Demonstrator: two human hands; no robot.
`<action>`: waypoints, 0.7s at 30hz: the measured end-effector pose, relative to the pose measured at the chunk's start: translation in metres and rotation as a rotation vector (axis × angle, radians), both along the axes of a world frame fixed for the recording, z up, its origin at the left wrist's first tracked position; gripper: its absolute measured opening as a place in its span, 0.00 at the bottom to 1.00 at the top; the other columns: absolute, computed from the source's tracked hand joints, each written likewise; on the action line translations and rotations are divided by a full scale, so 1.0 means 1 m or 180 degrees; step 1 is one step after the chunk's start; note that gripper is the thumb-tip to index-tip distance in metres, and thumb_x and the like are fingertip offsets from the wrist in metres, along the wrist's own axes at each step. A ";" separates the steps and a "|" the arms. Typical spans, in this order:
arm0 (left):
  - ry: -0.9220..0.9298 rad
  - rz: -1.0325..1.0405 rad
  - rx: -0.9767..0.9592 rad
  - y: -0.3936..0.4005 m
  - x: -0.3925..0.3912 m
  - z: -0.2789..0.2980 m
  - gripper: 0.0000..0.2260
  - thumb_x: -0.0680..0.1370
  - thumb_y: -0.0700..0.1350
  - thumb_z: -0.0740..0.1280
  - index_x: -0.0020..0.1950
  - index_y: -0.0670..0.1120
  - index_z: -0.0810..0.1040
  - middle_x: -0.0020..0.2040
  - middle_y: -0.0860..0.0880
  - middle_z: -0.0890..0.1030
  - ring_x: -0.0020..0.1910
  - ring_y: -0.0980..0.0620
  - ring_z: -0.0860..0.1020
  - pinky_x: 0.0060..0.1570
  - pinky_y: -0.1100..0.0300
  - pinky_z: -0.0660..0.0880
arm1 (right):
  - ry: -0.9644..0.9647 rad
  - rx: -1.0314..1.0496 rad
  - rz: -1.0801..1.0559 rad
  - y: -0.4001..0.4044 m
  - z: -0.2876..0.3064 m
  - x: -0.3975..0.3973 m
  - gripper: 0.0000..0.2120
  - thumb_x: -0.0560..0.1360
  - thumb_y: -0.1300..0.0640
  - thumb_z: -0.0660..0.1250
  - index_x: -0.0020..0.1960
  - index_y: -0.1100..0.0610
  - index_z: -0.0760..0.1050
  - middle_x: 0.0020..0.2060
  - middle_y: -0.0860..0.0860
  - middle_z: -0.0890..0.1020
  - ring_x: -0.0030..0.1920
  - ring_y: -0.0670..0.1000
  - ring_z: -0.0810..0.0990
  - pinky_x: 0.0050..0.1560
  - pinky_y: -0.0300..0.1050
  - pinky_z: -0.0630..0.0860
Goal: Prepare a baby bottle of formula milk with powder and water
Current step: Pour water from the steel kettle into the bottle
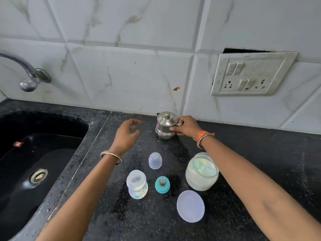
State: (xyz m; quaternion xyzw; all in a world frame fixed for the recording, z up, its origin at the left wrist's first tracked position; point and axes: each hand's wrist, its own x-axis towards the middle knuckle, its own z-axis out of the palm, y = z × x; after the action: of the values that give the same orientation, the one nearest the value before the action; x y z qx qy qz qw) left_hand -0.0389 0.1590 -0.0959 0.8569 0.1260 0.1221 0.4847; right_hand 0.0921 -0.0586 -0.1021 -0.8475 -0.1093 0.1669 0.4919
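A small lidded steel pot (165, 122) stands on the black counter (251, 171) near the back wall. My right hand (186, 126) grips its handle side. My left hand (127, 134) hovers just left of the pot with fingers spread, holding nothing. Nearer to me stands the open baby bottle (136, 184) with some white powder inside. Beside it sits the teal ring with the teat (162, 184). The clear bottle cap (155, 160) stands behind them. An open jar of formula powder (201, 172) with a scoop in it stands at the right.
The jar's round pale lid (190, 206) lies flat in front of the jar. A black sink (34, 162) fills the left, with a steel tap (28, 73) above it. A switch and socket plate (251, 75) is on the tiled wall.
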 end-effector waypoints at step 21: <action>0.0118 -0.0426 -0.0962 -0.048 -0.169 -0.055 0.24 0.69 0.45 0.76 0.61 0.54 0.71 0.60 0.54 0.78 0.60 0.54 0.77 0.62 0.56 0.72 | -0.0790 0.0344 0.0497 -0.048 0.089 -0.160 0.15 0.68 0.63 0.75 0.36 0.61 0.68 0.33 0.53 0.79 0.42 0.54 0.83 0.40 0.52 0.83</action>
State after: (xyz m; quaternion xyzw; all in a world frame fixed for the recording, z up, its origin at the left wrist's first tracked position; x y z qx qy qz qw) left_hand -0.2075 0.1109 -0.1506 0.7829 0.0945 0.0535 0.6127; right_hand -0.0675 -0.1064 -0.0133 -0.8228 -0.2436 0.0925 0.5051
